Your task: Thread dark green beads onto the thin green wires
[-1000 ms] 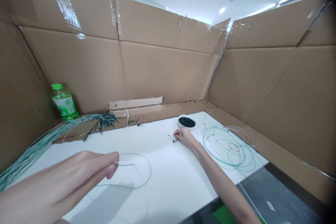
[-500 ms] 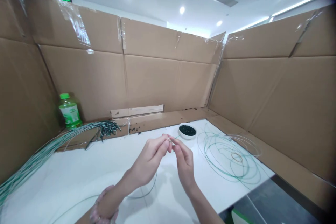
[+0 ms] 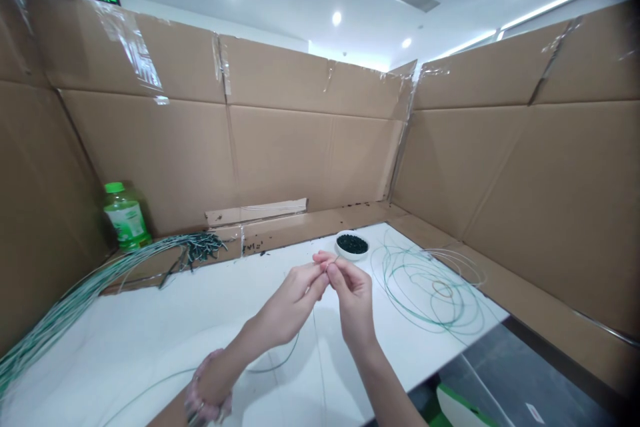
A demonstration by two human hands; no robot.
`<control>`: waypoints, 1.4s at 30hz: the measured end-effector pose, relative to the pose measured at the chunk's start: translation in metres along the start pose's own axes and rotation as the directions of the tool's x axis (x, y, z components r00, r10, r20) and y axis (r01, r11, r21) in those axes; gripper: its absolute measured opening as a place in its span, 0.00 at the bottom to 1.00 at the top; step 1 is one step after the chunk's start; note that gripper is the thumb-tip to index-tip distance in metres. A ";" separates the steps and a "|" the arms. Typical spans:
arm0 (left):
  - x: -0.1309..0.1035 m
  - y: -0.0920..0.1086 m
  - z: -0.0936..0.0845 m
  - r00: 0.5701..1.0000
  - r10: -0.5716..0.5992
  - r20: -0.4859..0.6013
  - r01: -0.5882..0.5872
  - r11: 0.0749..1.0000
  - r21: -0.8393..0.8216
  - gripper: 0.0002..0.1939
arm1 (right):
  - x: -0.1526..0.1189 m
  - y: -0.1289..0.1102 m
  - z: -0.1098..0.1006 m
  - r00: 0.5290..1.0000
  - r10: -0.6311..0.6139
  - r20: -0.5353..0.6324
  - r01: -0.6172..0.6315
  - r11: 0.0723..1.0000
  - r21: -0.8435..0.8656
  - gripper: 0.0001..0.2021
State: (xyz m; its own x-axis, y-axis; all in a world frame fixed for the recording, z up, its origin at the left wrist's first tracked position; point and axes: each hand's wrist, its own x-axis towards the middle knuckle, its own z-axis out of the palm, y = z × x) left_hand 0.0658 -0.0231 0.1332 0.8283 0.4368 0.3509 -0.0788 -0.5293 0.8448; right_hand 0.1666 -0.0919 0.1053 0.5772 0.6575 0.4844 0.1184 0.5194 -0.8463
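Over the middle of the white table, my left hand (image 3: pixel 290 300) and my right hand (image 3: pixel 356 303) meet at the fingertips, both closed in a pinch. A thin green cord (image 3: pixel 279 365) runs from under the left hand and curves away across the table to the lower left. Its gripped part shows only as a pale strand between my fingers; any small piece there is hidden. Just beyond my fingertips stands a small white bowl (image 3: pixel 368 252) filled with tiny dark pieces (image 3: pixel 352 243). A pinkish scrunchie-like band (image 3: pixel 206 387) circles my left wrist.
Loose coils of green cord (image 3: pixel 425 310) spread over the table's right side. At left lies a long bundle of green cords (image 3: pixel 95 287) with dark ends, near a green bottle (image 3: pixel 126 220). Cardboard walls (image 3: pixel 280 153) enclose the table (image 3: pixel 165 337). Dark bits lie along the back edge.
My right thumb and fingers have closed in against the left fingertips on the cord. A thin strand now hangs down between my hands. The whole view has shifted slightly.
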 end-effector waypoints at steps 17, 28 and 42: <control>-0.009 0.016 -0.028 0.942 0.204 -0.267 -0.204 0.979 0.027 0.04 | -0.007 -0.024 0.000 0.963 -0.106 0.249 0.192 0.915 -0.355 0.09; -0.010 0.019 -0.031 0.970 0.154 -0.186 -0.186 0.969 -0.165 0.01 | -0.011 -0.041 0.000 0.911 -0.014 0.413 0.234 0.841 -0.488 0.12; -0.012 0.024 -0.033 0.963 0.198 -0.180 -0.216 0.973 -0.084 0.00 | -0.012 -0.043 -0.001 0.880 0.043 0.473 0.215 0.852 -0.477 0.12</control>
State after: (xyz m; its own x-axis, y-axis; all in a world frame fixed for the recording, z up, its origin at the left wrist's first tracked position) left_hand 0.0357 -0.0168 0.1625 0.6824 0.4472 0.5782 -0.3022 -0.5476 0.7802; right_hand 0.1549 -0.1225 0.1352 0.1308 0.8593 0.4945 0.6105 0.3232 -0.7231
